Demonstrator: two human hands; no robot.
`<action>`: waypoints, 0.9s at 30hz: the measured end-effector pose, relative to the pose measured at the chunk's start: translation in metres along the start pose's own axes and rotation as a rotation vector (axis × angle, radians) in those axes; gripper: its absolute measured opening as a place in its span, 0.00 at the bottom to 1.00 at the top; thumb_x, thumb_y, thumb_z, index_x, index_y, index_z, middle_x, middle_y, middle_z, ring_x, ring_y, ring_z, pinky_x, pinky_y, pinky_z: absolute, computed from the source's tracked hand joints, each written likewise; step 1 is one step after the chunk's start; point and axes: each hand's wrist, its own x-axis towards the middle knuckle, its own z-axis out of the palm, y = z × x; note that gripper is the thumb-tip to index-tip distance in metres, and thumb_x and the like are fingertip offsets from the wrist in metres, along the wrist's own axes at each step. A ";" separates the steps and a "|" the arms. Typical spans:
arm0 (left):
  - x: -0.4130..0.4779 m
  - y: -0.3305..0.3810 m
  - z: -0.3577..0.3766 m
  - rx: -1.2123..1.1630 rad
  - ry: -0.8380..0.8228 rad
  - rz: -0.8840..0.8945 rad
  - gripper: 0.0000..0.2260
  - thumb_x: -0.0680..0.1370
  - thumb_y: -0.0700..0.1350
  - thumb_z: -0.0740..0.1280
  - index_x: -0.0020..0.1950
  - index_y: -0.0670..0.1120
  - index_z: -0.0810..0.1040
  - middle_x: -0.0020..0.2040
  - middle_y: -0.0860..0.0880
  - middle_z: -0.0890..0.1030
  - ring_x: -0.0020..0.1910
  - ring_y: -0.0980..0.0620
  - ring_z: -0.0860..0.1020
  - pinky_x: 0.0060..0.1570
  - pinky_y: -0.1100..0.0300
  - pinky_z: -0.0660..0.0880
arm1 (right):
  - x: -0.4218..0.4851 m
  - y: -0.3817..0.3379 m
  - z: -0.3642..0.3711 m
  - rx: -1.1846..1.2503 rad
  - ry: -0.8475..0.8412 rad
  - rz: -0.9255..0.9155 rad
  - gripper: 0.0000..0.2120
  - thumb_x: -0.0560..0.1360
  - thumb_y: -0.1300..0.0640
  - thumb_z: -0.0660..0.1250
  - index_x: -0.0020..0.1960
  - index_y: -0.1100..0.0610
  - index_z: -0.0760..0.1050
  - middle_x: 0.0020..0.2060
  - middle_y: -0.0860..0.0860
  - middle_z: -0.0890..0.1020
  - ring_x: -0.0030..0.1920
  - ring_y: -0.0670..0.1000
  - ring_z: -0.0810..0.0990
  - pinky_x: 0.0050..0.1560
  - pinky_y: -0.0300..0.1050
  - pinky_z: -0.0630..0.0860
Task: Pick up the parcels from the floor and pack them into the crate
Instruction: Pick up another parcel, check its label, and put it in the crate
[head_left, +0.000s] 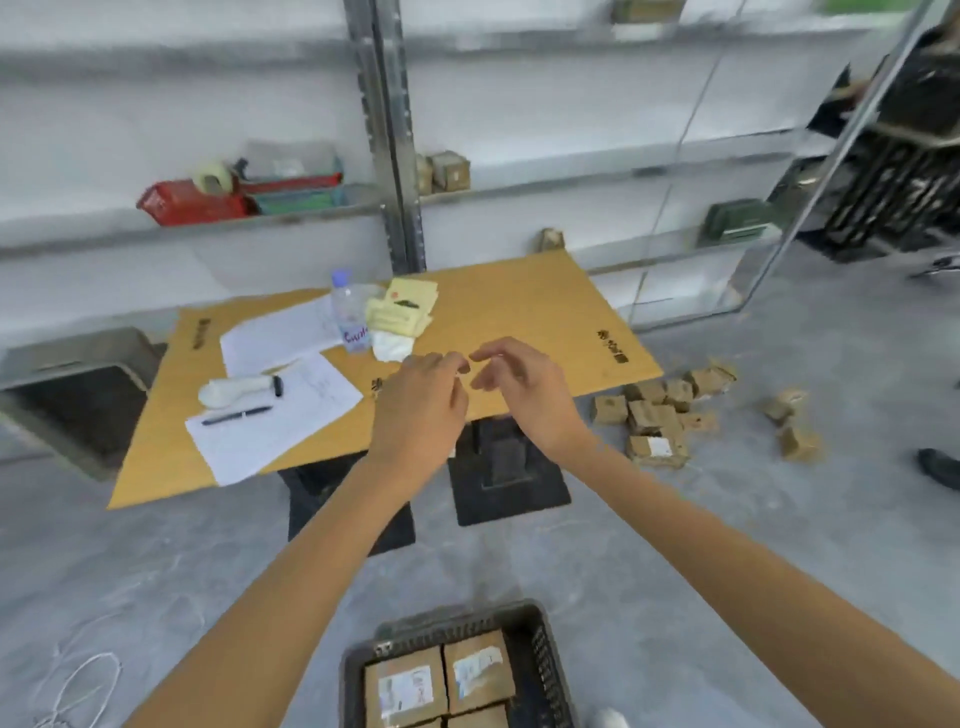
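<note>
Hovering close together over the near edge of a flat brown cardboard sheet (519, 312) that served as a low table top, the left hand (423, 400) and the right hand (524, 387) each held nothing. The fingers of both were loosely curled, and their tips pointed at each other and nearly met; blur hid whether they touched. A dark grey perforated plastic crate (457, 621) stood on the grey concrete floor (727, 545) at the bottom of the view, below the forearms, with labelled brown cardboard parcels (405, 686) packed flat and side by side inside it. A loose heap of small brown cardboard boxes (654, 415) lay on the floor just right of the sheet, and a few more boxes (792, 426) lay apart, farther right. On the sheet's left half were white paper sheets (291, 415), a black pen (236, 415) lying on them, a white handheld scanner (234, 391), a clear plastic water bottle (350, 312) standing upright, and a stack of pale yellow envelopes (402, 306) beside it. Behind, a red plastic basket (187, 202) sat on a grey metal shelf (571, 182).
</note>
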 end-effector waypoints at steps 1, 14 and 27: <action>0.007 0.019 -0.017 -0.033 0.037 0.036 0.13 0.78 0.42 0.60 0.61 0.48 0.76 0.56 0.48 0.80 0.55 0.47 0.75 0.48 0.50 0.74 | -0.002 -0.018 -0.021 0.001 0.030 -0.036 0.11 0.79 0.65 0.57 0.53 0.59 0.77 0.36 0.50 0.83 0.41 0.45 0.81 0.48 0.41 0.77; 0.055 0.230 -0.046 -0.215 0.148 0.377 0.12 0.80 0.42 0.57 0.61 0.47 0.76 0.55 0.50 0.79 0.58 0.51 0.72 0.52 0.57 0.69 | -0.070 -0.056 -0.295 -0.127 0.412 -0.051 0.13 0.78 0.67 0.56 0.50 0.59 0.78 0.38 0.53 0.84 0.40 0.41 0.80 0.45 0.29 0.73; 0.121 0.412 0.071 -0.255 0.010 0.402 0.13 0.80 0.41 0.57 0.62 0.47 0.75 0.60 0.51 0.78 0.61 0.53 0.73 0.56 0.59 0.71 | -0.102 0.098 -0.513 -0.214 0.395 0.177 0.14 0.79 0.65 0.58 0.46 0.51 0.79 0.39 0.51 0.84 0.44 0.47 0.82 0.52 0.47 0.77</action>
